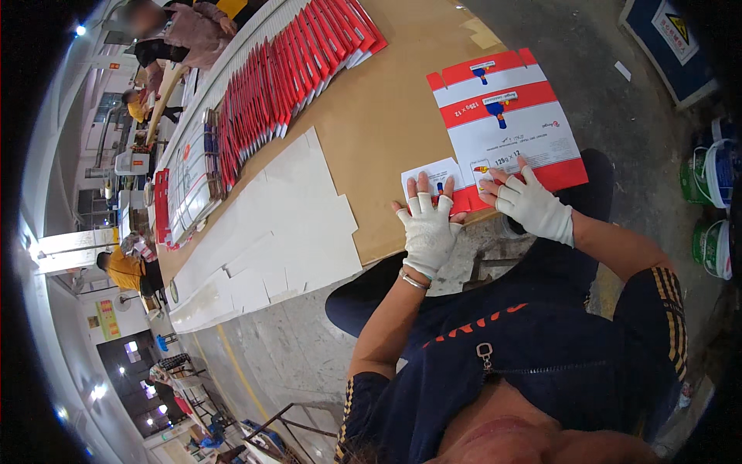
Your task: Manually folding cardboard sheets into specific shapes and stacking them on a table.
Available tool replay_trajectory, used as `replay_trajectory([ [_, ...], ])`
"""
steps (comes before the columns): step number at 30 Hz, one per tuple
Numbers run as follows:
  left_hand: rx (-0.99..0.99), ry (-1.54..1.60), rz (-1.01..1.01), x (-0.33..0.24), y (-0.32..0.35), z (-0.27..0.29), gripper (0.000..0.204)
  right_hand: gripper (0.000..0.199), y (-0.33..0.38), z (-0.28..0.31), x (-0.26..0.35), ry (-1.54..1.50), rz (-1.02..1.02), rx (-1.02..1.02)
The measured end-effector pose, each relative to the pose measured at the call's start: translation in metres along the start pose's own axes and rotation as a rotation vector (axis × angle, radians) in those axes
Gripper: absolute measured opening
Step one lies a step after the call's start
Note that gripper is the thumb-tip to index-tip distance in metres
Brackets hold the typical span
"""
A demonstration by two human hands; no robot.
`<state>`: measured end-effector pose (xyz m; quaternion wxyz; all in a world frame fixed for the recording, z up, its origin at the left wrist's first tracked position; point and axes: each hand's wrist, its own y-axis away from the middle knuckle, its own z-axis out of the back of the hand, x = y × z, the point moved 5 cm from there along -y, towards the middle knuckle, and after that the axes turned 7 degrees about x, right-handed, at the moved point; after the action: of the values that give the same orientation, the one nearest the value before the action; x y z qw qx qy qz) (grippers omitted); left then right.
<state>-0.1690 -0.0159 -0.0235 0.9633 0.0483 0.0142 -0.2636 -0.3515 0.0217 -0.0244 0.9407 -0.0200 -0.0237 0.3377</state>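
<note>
- Flat carton blank (502, 124): one red-and-white printed sheet, unfolded, lying on the brown table (379, 131) at the near right edge, just in front of the person; its lower flaps reach the table's rim.
- Left hand (427, 228): in a white fingerless glove, fingers spread and pressed flat on the small white flap at the blank's lower left corner. It grasps nothing; palm down, it pins the flap.
- Right hand (533, 205): gloved likewise, fingertips laid on the red lower band of the blank, just right of the left hand. Unclenched, pressing rather than gripping.
- Step in hand (judged): the bottom flaps are being creased or folded along their score lines, both hands holding the sheet down.
- Next move (judged): calls for steady downward pressure at the crease while one flap is turned over, with the blank kept square to the table edge so the fold stays true.
- Row of red blanks (294, 69): many overlapped sheets, fanned along the table's far side, beyond the flat carton blank; too many and too close to count.
- White sheets (278, 232): a loose overlapped layer, left of the blank on the table; the number cannot be told.
- Buckets (715, 201): at least two on the floor, well right of the table.
- Other people: at least three, far beyond the table's left end.
</note>
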Motion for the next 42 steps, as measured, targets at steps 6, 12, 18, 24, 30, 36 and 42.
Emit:
replay_trajectory([
  [6,-0.094,0.168,-0.004,0.004,-0.007,0.001,0.068,0.052,0.003,-0.003,-0.005,-0.046,0.031,0.027],
  [12,-0.166,0.302,0.126,0.005,-0.042,0.013,0.073,0.060,0.000,0.010,-0.009,-0.284,-0.008,0.035],
  [18,-0.338,0.434,0.187,0.028,-0.078,0.012,0.065,0.040,0.035,0.009,0.026,-0.524,-0.141,-0.043],
  [24,-0.105,1.141,-0.047,-0.057,-0.012,-0.006,0.055,0.043,0.070,-0.019,0.048,-2.012,-0.935,-0.500],
  [30,-0.042,0.925,-0.197,0.001,0.006,0.025,0.056,0.027,0.063,0.028,-0.100,-1.159,-1.018,-0.280],
  [36,-0.365,0.582,0.125,0.187,-0.005,0.052,0.055,0.052,-0.009,0.045,-0.280,-0.963,-0.758,-0.153],
  [42,-0.489,0.128,0.243,0.330,-0.072,0.101,0.048,0.048,-0.177,0.017,-0.388,-0.873,-0.673,-0.229],
])
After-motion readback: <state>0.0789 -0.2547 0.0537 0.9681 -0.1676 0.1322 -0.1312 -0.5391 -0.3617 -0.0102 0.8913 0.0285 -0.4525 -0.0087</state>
